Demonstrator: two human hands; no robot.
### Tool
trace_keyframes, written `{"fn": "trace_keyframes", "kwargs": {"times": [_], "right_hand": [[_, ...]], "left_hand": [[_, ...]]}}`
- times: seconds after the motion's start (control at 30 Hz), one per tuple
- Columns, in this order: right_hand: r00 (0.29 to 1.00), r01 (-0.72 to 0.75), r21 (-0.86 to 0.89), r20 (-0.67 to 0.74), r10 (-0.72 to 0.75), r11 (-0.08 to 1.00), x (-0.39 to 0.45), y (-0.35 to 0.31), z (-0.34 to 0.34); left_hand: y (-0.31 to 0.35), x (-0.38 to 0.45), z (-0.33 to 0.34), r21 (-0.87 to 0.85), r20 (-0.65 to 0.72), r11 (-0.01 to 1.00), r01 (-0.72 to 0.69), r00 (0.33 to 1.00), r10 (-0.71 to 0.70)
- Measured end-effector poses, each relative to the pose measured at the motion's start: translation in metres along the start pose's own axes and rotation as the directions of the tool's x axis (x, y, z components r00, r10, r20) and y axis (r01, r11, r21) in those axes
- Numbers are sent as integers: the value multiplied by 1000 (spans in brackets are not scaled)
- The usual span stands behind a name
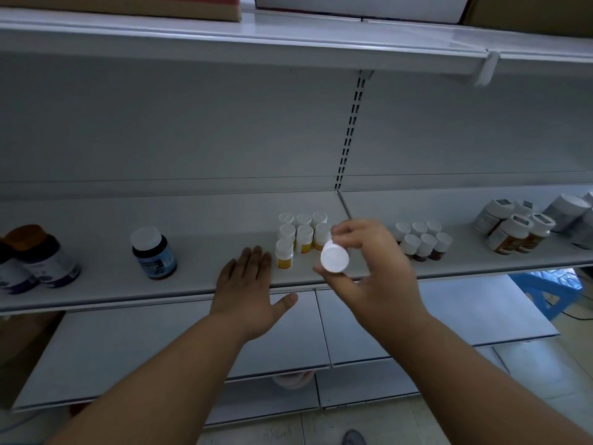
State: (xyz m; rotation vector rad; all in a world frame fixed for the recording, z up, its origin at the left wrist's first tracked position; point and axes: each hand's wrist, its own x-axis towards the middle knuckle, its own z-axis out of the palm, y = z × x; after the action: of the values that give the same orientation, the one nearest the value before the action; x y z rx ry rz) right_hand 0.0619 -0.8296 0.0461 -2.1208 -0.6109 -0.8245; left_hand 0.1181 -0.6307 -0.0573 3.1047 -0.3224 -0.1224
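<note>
My right hand (375,271) holds a small white-capped bottle (334,259) between thumb and fingers, its cap facing me, just in front of the shelf (192,284). Behind it several small white-capped bottles with yellow labels (301,239) stand in rows on the shelf. My left hand (247,284) lies flat with straight fingers on the shelf's front edge, just left of the nearest yellow-label bottle (284,254). It holds nothing.
A dark blue-label bottle (154,253) stands to the left, purple-label bottles (38,261) at the far left. Brown bottles with white caps (422,240) stand right of my hand, larger jars (519,226) further right. Lower shelves (160,345) jut out below. A blue stool (545,290) stands at the right.
</note>
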Motion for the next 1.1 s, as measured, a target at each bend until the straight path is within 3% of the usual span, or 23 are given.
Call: {"fn": "trace_keyframes", "kwargs": {"times": [0.07,0.2,0.23,0.3,0.37,0.43,0.5,0.53,0.57,0.63,0.67,0.7,0.77,0.8,0.83,0.93,1.1], "right_hand": [[989,145,-78,-20,-147,986,-7,4,6],[991,133,-38,4,-133,990,-13,7,10],[997,56,-7,47,-56,998,-12,4,9],[949,-291,134,170,267,947,-6,-9,6],[764,-638,258,332,554,725,5,-18,5],[536,-844,287,473,699,453,15,-15,9],[285,-938,336,626,726,79,25,-9,12],[194,-937,342,679,709,-71,29,-7,13],[152,-920,358,700,698,-158,31,-3,15],[187,-892,425,661,727,-157,34,6,21],[250,-896,442,599,761,-53,35,12,26],[332,-907,402,509,794,122,35,17,31],[550,-830,114,332,766,546,33,29,39],[647,-714,-84,300,701,695,33,36,42],[704,-590,-240,315,637,771,33,40,45],[733,-402,-409,392,556,819,34,49,54],[770,-365,-393,381,511,844,29,56,66]], "left_hand": [[0,0,0,4,-4,1000,4,1000,-4],[0,-1,0,6,0,1000,10,1000,-10],[0,0,1,3,-1,1000,10,1000,-10],[0,-1,1,-5,-8,1000,11,1000,-11],[0,0,2,-13,-18,1000,6,1000,-6],[0,-1,1,-17,-26,1000,-2,1000,2],[0,-2,0,-14,-24,1000,-6,1000,6],[0,-2,-1,-9,-21,1000,-6,1000,6],[0,-1,0,-6,-17,1000,-6,1000,6],[0,0,0,-6,-7,1000,-6,1000,6],[0,0,0,-7,-2,1000,-8,1000,8],[-1,1,0,-10,3,1000,-11,1000,11],[-2,1,1,-8,6,1000,-15,1000,15],[-2,1,1,-4,3,1000,-17,1000,17],[-2,1,2,-2,1,1000,-18,1000,18],[-2,2,3,-10,10,1000,-17,1000,17],[-2,2,3,-10,10,1000,-16,1000,16]]}}
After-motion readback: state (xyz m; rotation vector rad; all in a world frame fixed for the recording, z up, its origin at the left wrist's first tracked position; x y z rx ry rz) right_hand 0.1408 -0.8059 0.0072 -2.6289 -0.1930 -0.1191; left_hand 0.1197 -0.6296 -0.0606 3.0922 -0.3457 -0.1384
